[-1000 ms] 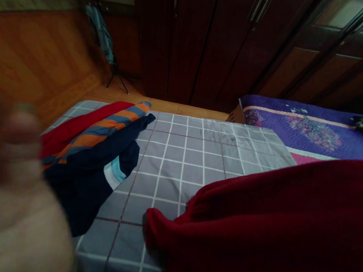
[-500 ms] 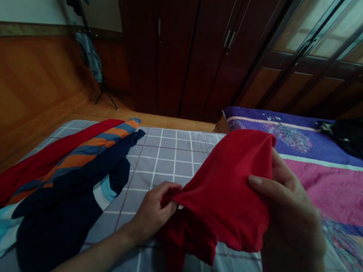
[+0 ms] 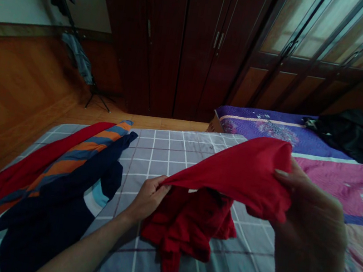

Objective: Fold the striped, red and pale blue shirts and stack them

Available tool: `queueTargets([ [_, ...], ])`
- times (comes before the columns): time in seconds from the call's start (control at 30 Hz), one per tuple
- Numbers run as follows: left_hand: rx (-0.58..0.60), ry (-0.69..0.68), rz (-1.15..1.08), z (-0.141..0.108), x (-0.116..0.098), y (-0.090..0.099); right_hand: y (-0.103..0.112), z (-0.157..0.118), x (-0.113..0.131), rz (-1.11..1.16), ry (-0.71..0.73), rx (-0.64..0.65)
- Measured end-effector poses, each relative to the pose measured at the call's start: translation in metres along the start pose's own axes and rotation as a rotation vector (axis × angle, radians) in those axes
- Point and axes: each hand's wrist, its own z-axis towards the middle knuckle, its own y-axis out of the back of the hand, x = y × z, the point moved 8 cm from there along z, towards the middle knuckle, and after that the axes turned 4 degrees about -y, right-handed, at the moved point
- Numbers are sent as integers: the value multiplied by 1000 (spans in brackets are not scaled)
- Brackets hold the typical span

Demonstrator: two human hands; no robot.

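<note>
A red garment (image 3: 231,171) is stretched between my two hands above the bed, its exact kind not plain from the folds. My left hand (image 3: 151,198) pinches one end of the cloth, with fingers closed. At the other end my right hand (image 3: 311,207) grips a bunched part, thumb on top. The rest of the garment hangs and lies crumpled on the grey checked sheet (image 3: 151,149). A small pale patch, perhaps a label, shows under the stretched edge.
To the left lie a navy garment (image 3: 47,220) with light blue and white bands, an orange-and-grey striped one (image 3: 78,156) and another red one (image 3: 24,171). A second bed (image 3: 326,177) with a black garment (image 3: 350,133) stands right. Behind are a wardrobe (image 3: 166,60) and a coat stand (image 3: 68,12).
My right hand has moved right, pulling the red cloth from a draped shape into a longer taut strip. The left hand keeps its pinch. The view has shifted slightly to the right.
</note>
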Motion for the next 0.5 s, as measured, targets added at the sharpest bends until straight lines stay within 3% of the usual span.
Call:
queueTargets([
  [0.07,10,8,-95,-4,-17,-4,-3,17,10,26,83,-39],
  [0.13,22,66,-300,-12,-31,-18,-31,36,15,52,155,39],
  [0.23,-7,166,-574,-31,-34,-43,-102,45,-1,-121,114,407],
  [0.3,-9,232,-611,-45,-21,-51,-127,31,-24,-368,103,529],
  [0.4,-25,334,-475,-64,13,-39,-121,-8,-73,-760,137,587],
  [0.5,13,383,-169,-75,32,-13,-86,-50,-145,-1082,87,688],
])
